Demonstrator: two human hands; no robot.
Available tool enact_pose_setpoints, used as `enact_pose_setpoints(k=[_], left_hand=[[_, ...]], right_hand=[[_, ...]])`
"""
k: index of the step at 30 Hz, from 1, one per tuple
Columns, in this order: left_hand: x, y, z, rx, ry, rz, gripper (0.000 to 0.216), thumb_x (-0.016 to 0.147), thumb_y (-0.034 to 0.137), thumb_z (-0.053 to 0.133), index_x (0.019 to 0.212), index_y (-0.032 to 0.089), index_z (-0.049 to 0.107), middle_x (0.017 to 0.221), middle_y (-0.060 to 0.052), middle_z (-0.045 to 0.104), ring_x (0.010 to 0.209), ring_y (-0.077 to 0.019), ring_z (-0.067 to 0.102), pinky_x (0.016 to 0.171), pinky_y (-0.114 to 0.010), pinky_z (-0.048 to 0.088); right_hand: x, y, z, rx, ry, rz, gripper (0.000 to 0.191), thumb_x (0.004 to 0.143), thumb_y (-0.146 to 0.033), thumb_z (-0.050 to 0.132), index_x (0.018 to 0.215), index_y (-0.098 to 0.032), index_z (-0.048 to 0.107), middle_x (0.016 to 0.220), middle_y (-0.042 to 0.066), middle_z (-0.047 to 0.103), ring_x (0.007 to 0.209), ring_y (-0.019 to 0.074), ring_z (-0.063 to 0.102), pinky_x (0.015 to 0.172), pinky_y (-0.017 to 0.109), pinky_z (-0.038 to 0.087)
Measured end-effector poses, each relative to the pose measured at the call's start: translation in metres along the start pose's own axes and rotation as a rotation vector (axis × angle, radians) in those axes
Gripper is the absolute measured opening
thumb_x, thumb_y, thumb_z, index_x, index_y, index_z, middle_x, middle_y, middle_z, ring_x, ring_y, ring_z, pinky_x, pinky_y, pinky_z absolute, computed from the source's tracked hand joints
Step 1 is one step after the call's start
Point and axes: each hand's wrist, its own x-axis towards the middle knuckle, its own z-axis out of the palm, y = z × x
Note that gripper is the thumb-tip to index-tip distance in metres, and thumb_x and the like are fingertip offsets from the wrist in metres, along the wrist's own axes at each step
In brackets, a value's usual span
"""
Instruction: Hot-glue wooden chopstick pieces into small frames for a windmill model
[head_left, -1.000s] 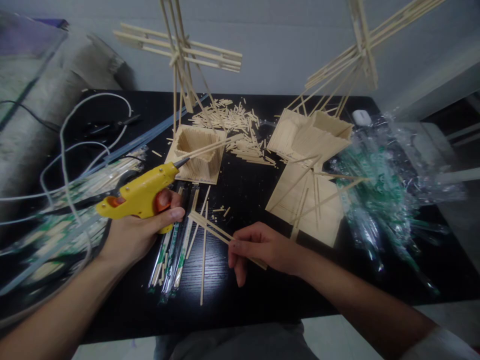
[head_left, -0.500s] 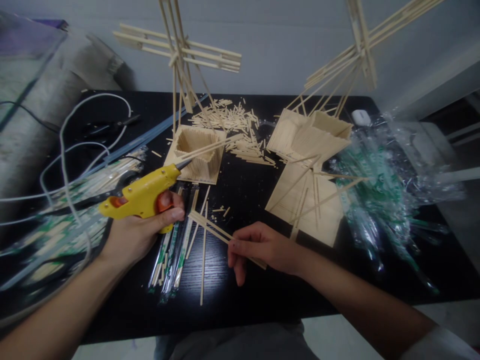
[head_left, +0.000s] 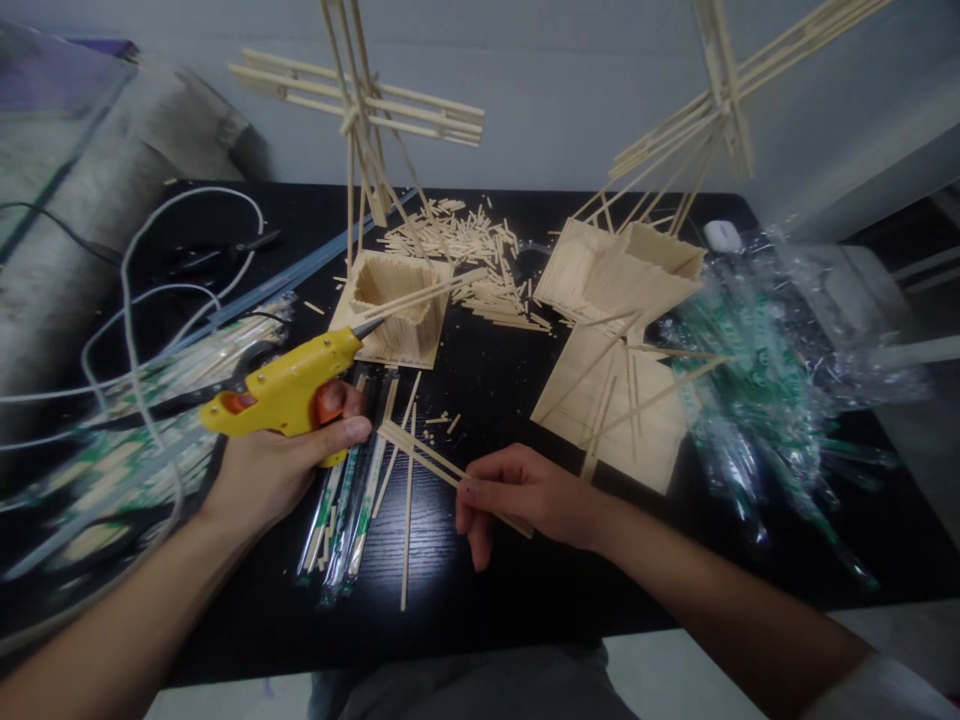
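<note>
My left hand (head_left: 289,460) is wrapped round a yellow glue gun (head_left: 289,385), a finger at its orange trigger and the nozzle pointing up and right. Between the thumb and fingers of my right hand (head_left: 506,495) is a pair of joined wooden chopsticks (head_left: 424,455), their far end towards the glue gun. Loose sticks (head_left: 408,520) lie on the table between my hands. Beyond the nozzle stands a box of upright sticks (head_left: 397,310) on a square base, with a windmill-like stick frame (head_left: 356,110) rising behind it. Two long sticks slant across the box's front.
Wrapped chopsticks (head_left: 341,500) lie beside my left hand. Cut stick pieces (head_left: 465,240) are heaped at the back. On the right are a second stick model (head_left: 637,270), a flat wooden board (head_left: 660,430) with sticks, and crumpled plastic wrappers (head_left: 757,370). A white cable (head_left: 127,300) loops at left.
Hardly anything differs. Both hands keep their places and holds, with only a very slight shift of the left hand and glue gun to the right.
</note>
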Motion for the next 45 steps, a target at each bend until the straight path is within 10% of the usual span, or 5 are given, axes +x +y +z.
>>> enact_pose_setpoints(k=[45], left_hand=[[-0.002, 0.008, 0.008, 0.025, 0.057, -0.019, 0.042, 0.07, 0.026, 0.102, 0.076, 0.02, 0.061, 0.077, 0.002, 0.067, 0.077, -0.0128, 0.06, 0.075, -0.021, 0.052]], right_hand=[[0.001, 0.002, 0.0, 0.003, 0.015, 0.013, 0.051, 0.092, -0.066, 0.082, 0.083, -0.017, 0.074, 0.068, 0.001, 0.077, 0.057, 0.0126, 0.067, 0.073, 0.029, 0.054]])
